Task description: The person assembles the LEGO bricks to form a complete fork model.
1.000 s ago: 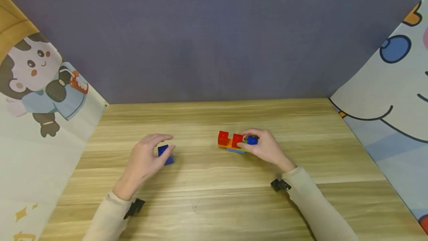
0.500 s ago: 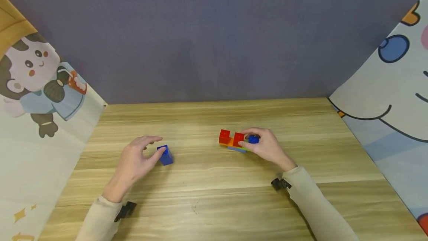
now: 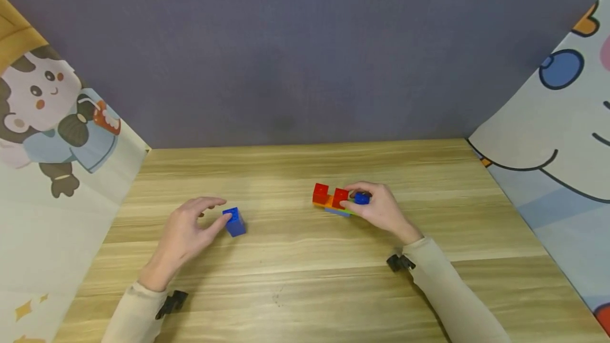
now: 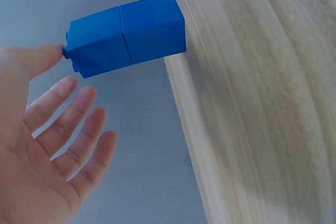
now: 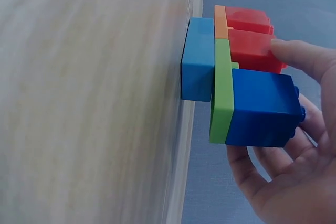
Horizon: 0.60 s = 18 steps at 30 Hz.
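Two blue toy bricks, stacked into a small tower (image 3: 235,226), stand upright on the table's left half. My left hand (image 3: 183,234) is beside the tower with its fingers spread; in the left wrist view the thumb tip (image 4: 50,59) is right at the top studs. On the right, my right hand (image 3: 380,211) holds a toy-brick build by a red brick (image 3: 340,197), thumb on its near side. That build has a light blue brick (image 5: 198,59) at the bottom, orange (image 5: 220,22) and green (image 5: 222,90) plates above, two red bricks and a dark blue brick (image 5: 265,108) on top.
The wood-grain table (image 3: 286,279) runs back to a grey wall panel (image 3: 305,57). Cartoon-printed panels flank it at left (image 3: 43,226) and right (image 3: 538,136). A dark wrist mount (image 3: 171,304) sits under each sleeve.
My left hand has drawn back leftward from the blue tower, uncovering more of it. The right hand and its brick build have barely moved.
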Available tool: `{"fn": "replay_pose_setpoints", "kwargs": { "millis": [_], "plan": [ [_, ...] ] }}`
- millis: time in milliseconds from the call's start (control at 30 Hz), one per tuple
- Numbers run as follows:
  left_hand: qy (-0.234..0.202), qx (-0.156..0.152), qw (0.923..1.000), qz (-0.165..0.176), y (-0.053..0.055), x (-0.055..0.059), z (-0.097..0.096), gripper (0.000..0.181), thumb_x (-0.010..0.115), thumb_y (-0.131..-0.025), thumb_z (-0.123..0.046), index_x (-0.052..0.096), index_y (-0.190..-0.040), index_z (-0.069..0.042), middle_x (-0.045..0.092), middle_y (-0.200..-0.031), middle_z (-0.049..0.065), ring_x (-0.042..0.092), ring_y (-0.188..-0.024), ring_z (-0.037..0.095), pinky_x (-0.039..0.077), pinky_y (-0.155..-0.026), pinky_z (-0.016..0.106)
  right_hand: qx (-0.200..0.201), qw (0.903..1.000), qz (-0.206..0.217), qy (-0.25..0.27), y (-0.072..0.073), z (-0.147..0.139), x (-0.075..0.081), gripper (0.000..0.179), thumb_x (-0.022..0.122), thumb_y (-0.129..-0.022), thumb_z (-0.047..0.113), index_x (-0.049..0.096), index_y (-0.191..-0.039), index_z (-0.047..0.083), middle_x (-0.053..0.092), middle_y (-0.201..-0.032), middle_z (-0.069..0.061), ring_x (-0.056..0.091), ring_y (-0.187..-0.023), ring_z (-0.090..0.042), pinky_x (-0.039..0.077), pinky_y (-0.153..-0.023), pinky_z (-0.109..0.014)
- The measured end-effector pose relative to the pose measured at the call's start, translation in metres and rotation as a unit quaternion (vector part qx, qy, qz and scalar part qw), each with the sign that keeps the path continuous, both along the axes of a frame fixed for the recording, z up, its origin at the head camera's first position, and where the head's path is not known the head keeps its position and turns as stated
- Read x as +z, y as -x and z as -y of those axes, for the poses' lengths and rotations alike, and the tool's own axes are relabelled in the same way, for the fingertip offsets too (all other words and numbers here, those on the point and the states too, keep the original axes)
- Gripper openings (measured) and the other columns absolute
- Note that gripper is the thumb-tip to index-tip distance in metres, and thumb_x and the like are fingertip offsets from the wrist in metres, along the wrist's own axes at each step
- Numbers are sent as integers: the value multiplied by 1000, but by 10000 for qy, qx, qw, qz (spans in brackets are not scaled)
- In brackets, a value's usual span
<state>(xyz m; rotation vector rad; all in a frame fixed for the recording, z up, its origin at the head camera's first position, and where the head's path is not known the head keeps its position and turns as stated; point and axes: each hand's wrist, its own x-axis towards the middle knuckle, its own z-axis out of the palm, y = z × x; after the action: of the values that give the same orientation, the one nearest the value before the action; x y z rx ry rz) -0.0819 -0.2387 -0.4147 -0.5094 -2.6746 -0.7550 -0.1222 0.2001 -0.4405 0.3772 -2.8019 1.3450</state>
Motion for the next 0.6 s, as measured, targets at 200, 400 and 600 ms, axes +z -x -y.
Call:
{"fn": "replay_pose_setpoints", "kwargs": {
  "millis": [200, 400, 600],
  "plan": [
    [36, -84, 9999, 142, -1, -1, 1, 35, 87, -90, -26, 78, -119, -9, 80, -119, 11, 75, -107, 33, 62, -81, 50, -101, 9999, -32, 22, 0, 0, -2, 36, 89, -89, 30, 80, -121, 15, 81, -109, -7, 70, -86, -18, 56, -67, -26],
    [135, -166, 9987, 455, -2, 0, 3, 39, 88, -89, -30, 78, -122, -11, 79, -122, 10, 75, -109, 33, 63, -84, 50, -100, 9998, -139, 53, 1, -1, -3, 35, 88, -90, 30, 80, -120, 14, 81, -108, -8, 71, -87, -18, 56, -66, -25],
    [228, -216, 9970, 709, -1, -3, 3, 41, 89, -88, -30, 78, -124, -13, 80, -118, 10, 76, -101, 30, 62, -83, 49, -87, 9999, -60, 76, 0, -2, -3, 36, 88, -89, 30, 79, -120, 14, 80, -107, -7, 68, -79, -17, 54, -60, -27]
  ]
}}
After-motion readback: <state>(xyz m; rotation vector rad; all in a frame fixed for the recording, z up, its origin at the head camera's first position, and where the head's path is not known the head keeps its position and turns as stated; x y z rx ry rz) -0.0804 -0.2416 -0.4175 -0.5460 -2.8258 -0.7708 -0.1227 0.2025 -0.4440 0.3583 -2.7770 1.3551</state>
